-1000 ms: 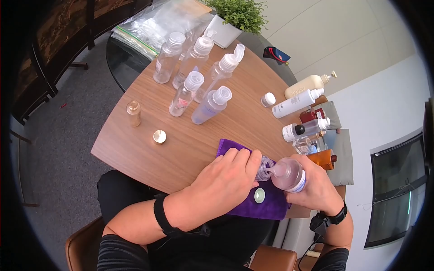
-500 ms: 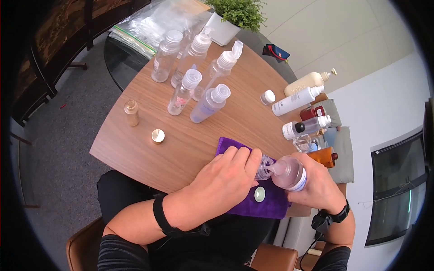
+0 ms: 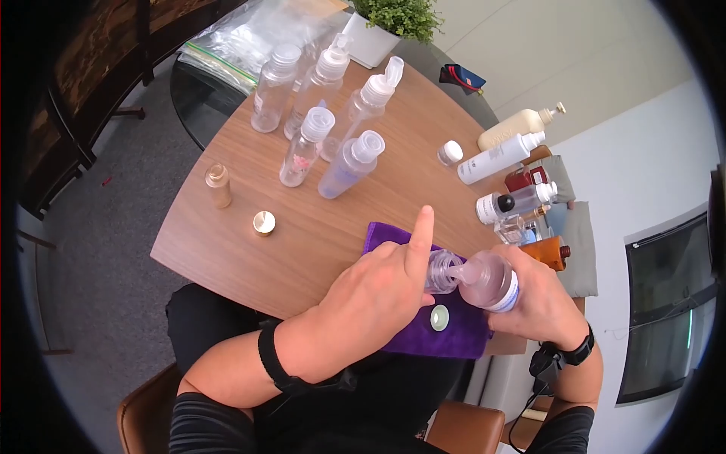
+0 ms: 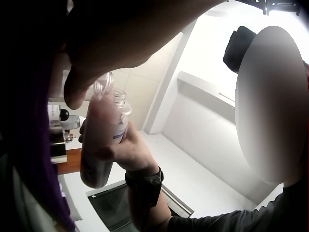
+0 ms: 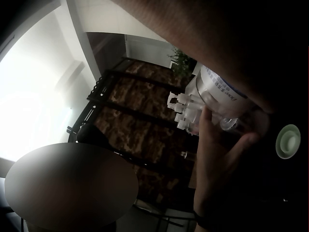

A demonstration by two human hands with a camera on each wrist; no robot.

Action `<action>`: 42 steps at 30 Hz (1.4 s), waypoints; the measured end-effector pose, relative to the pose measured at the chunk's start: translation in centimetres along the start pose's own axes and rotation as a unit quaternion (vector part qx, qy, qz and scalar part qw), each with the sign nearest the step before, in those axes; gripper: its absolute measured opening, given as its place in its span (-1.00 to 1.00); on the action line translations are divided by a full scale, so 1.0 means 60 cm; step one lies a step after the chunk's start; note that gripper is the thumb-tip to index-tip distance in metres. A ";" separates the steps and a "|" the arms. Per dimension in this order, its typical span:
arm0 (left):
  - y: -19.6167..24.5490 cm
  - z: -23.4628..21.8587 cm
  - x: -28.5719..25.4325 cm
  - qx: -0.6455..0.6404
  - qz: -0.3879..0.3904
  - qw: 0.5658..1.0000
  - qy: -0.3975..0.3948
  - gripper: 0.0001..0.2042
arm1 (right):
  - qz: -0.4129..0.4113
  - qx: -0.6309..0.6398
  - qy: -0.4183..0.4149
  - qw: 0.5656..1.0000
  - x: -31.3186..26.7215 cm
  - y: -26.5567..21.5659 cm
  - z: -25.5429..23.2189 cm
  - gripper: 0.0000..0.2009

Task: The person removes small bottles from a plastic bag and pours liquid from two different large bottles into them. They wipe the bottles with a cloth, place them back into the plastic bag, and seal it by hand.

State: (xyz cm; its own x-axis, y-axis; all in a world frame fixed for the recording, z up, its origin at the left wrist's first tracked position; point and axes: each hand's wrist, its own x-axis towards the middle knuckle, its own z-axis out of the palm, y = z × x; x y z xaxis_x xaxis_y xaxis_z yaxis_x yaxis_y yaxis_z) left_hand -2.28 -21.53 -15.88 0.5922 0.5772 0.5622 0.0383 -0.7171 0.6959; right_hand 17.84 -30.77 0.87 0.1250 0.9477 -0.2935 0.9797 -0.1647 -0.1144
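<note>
Over a purple towel (image 3: 416, 337), the left hand (image 3: 370, 299) holds a small clear bottle (image 3: 441, 272) by its side, index finger raised straight. The right hand (image 3: 541, 303) grips a larger transparent bottle (image 3: 488, 280) with a white label, tilted so its neck meets the small bottle's open mouth. In the left wrist view, the right hand (image 4: 133, 152) is wrapped around the larger bottle (image 4: 99, 145). A pale green cap (image 3: 439, 318) lies on the towel; the right wrist view also shows this cap (image 5: 288, 141).
Several clear bottles (image 3: 302, 147) stand on the wooden table (image 3: 302, 257) at the back left, with a small gold-tinted bottle (image 3: 218, 186) and a gold cap (image 3: 264, 222) nearer. Along the right edge are a white bottle (image 3: 495, 160), an amber bottle (image 3: 546, 253) and other containers. A potted plant (image 3: 397, 15) is behind.
The left index finger has lifted off the small bottle and now points up. The view has shifted slightly; both bottles remain mouth to mouth.
</note>
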 end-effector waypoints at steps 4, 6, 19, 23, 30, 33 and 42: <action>-0.002 0.002 0.000 -0.030 -0.013 0.999 0.007 0.09 | 0.006 -0.001 -0.002 1.000 0.000 -0.001 0.001 -0.21; 0.005 -0.007 0.002 -0.030 -0.039 0.999 -0.023 0.11 | -0.009 0.009 0.009 1.000 0.000 -0.002 0.001 -0.29; 0.006 -0.007 0.002 -0.039 -0.070 0.996 -0.046 0.16 | -0.008 0.011 0.008 1.000 0.000 -0.003 0.000 -0.29; 0.006 -0.007 0.002 -0.039 -0.066 0.996 -0.044 0.17 | -0.007 0.011 0.007 1.000 0.001 0.002 0.002 -0.27; 0.006 -0.008 0.002 -0.037 -0.064 0.996 -0.043 0.16 | 0.001 0.011 0.006 1.000 0.000 0.000 0.003 -0.27; 0.006 -0.007 0.003 -0.036 -0.064 0.996 -0.045 0.15 | -0.009 0.025 0.012 1.000 0.001 0.005 0.008 -0.26; 0.007 -0.007 0.003 -0.018 -0.051 0.997 -0.045 0.11 | 0.001 0.101 0.025 0.995 0.002 0.005 0.024 -0.31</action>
State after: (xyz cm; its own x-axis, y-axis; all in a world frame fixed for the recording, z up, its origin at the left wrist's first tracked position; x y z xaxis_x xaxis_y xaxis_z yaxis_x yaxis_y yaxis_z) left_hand -2.52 -21.54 -15.30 0.6564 0.6086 0.4458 0.0741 -0.6401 0.7647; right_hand 17.93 -31.12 -0.55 0.1392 0.9590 -0.2470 0.9285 -0.2131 -0.3042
